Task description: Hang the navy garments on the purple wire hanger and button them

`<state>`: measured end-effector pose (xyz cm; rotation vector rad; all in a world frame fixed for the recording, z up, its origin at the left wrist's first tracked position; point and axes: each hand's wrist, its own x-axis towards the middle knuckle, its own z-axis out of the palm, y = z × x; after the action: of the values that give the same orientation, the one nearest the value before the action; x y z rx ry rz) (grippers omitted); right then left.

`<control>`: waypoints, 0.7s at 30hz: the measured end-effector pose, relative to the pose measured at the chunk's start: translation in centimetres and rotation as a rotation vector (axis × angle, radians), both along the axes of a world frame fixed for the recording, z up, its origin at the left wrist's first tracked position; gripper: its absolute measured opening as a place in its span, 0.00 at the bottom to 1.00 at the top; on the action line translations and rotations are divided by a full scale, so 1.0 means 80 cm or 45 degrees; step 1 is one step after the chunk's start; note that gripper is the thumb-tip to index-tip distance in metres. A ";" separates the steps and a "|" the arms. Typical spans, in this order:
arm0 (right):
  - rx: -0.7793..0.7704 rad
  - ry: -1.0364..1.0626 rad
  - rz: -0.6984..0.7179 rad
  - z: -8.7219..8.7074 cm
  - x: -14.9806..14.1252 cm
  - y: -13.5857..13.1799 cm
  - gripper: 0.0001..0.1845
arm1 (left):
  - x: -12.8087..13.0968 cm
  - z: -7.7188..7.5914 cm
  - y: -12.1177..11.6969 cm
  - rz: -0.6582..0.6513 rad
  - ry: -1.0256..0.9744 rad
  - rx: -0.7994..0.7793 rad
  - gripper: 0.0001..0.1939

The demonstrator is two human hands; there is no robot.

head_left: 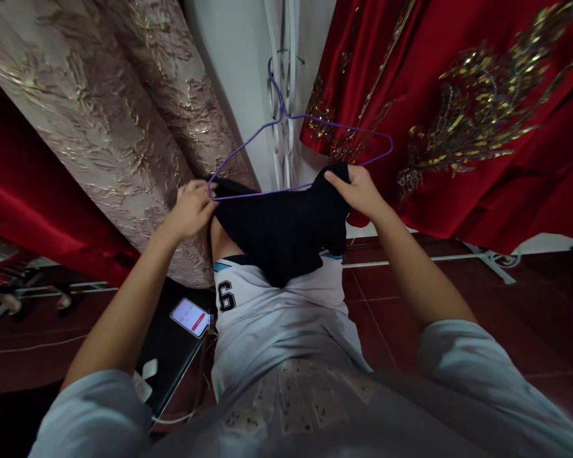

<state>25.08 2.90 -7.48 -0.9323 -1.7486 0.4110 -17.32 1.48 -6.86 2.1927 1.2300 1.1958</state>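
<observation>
A black garment [281, 222] hangs stretched between my hands above my lap; its exact kind cannot be told from its folds. My left hand [191, 207] is closed on its left upper corner, and the left end of a purple wire hanger [246, 145] lies at these fingers. At the other side, my right hand [356, 189] pinches the garment's right upper edge, thumb on top. The hanger's lower bar runs along the garment's top edge, partly behind the cloth on the right. Its hook points up and away from me.
A white metal rack [282, 83] stands ahead. Beige patterned fabric [124, 114] hangs at left, and a red garment with gold sequins [424, 70] at right. A lit phone [190, 317] and a white case [143, 381] lie on a black surface [165, 353] by my left leg.
</observation>
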 end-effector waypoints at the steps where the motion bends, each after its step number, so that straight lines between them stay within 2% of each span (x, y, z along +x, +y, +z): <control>1: 0.008 -0.008 -0.021 0.002 0.000 -0.001 0.31 | 0.003 0.013 0.003 -0.030 -0.005 0.026 0.05; 4: 0.032 -0.031 -0.100 0.003 -0.001 -0.001 0.31 | 0.011 0.031 0.000 -0.129 -0.080 -0.021 0.06; 6: 0.048 -0.057 -0.144 0.002 0.000 0.001 0.31 | 0.010 0.028 -0.009 -0.146 -0.116 -0.107 0.07; 8: 0.037 -0.091 -0.159 0.001 0.000 0.005 0.29 | 0.003 0.024 -0.018 -0.134 -0.043 -0.146 0.07; 10: -0.013 -0.112 -0.146 -0.001 -0.002 0.008 0.28 | -0.005 0.025 -0.027 -0.076 0.149 -0.054 0.07; 13: -0.109 -0.072 -0.045 -0.009 -0.015 0.010 0.29 | -0.006 0.045 -0.036 0.059 0.415 0.242 0.06; 15: -0.144 -0.018 0.061 -0.016 -0.027 0.007 0.29 | 0.007 0.065 -0.036 0.093 0.277 0.321 0.08; 18: -0.150 0.027 0.140 -0.024 -0.045 -0.002 0.31 | 0.045 0.090 -0.022 0.039 -0.316 0.193 0.12; 19: -0.144 0.028 0.140 -0.024 -0.048 -0.006 0.31 | 0.058 0.096 -0.014 0.019 -0.441 0.153 0.13; 21: -0.113 0.007 0.133 -0.019 -0.048 -0.016 0.30 | 0.079 0.102 0.006 -0.010 -0.406 0.146 0.13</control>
<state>21.26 1.64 -9.02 -0.9036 -1.7912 0.5620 -11.04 1.96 1.27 1.9790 1.0421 1.5742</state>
